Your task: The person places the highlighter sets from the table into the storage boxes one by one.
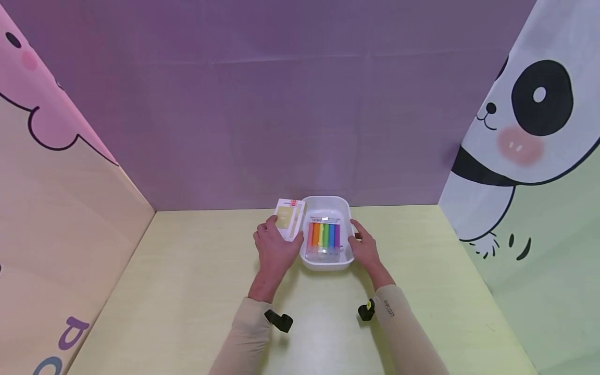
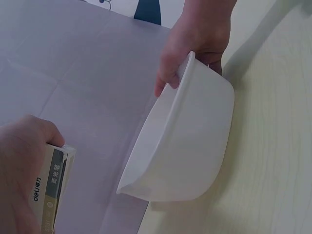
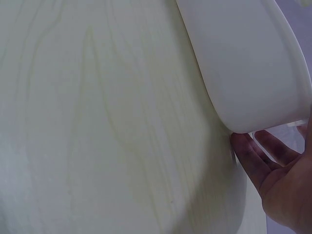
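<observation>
My left hand (image 1: 275,249) grips a small white box (image 1: 289,217) with a yellowish panel and red mark, held beside the tub's left rim. In the left wrist view, the highlighter box (image 2: 54,181) shows "deli" lettering, with my left thumb along its top edge. A white plastic tub (image 1: 325,265) stands on the table. My right hand (image 1: 365,249) holds its right side, with fingers on both sides of the rim in the left wrist view. Inside the tub lies a clear pack of rainbow-coloured sticks (image 1: 323,237). From the right wrist, fingertips (image 3: 246,151) touch the tub's lower edge.
The pale wood-grain table (image 1: 187,281) runs back to a purple wall (image 1: 290,114), close behind the tub. A panda-printed panel (image 1: 529,208) stands on the right and a pink-and-cream panel (image 1: 61,208) on the left.
</observation>
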Demonstrator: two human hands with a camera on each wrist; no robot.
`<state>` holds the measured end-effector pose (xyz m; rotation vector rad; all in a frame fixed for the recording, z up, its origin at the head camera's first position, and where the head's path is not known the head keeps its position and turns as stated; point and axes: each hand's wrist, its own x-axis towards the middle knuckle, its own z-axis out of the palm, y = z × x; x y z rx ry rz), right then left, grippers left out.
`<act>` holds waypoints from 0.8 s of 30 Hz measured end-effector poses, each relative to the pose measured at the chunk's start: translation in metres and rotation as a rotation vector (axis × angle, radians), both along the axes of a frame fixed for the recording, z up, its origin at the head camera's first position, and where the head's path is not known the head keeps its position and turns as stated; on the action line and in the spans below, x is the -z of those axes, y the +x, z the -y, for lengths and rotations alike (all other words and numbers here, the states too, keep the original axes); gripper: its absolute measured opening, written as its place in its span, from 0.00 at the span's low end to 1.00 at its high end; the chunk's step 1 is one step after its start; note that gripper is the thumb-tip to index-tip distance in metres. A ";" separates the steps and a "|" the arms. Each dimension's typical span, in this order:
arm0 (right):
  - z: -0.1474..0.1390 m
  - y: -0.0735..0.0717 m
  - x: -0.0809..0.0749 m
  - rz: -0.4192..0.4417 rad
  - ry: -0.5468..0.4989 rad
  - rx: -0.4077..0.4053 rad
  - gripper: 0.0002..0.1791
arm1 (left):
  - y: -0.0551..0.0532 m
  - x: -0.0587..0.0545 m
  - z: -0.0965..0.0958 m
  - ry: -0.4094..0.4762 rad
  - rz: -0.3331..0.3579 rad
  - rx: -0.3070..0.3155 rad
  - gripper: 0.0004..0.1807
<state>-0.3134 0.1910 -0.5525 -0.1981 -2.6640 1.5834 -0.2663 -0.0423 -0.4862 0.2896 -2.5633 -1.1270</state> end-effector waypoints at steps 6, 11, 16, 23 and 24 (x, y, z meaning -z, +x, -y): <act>0.001 -0.001 -0.001 0.003 0.006 0.003 0.30 | -0.001 -0.001 -0.008 -0.004 0.000 0.007 0.43; 0.000 0.000 -0.002 -0.005 0.002 0.002 0.30 | -0.002 -0.003 -0.016 -0.023 0.014 0.016 0.45; -0.002 -0.001 0.002 -0.023 0.009 0.006 0.30 | -0.003 -0.002 -0.024 -0.039 -0.009 0.030 0.44; -0.002 -0.003 0.006 -0.019 0.008 0.005 0.30 | -0.004 -0.001 -0.033 -0.042 -0.013 0.028 0.43; -0.002 -0.003 0.006 -0.019 0.007 0.008 0.30 | -0.004 -0.002 -0.033 -0.046 -0.012 0.030 0.43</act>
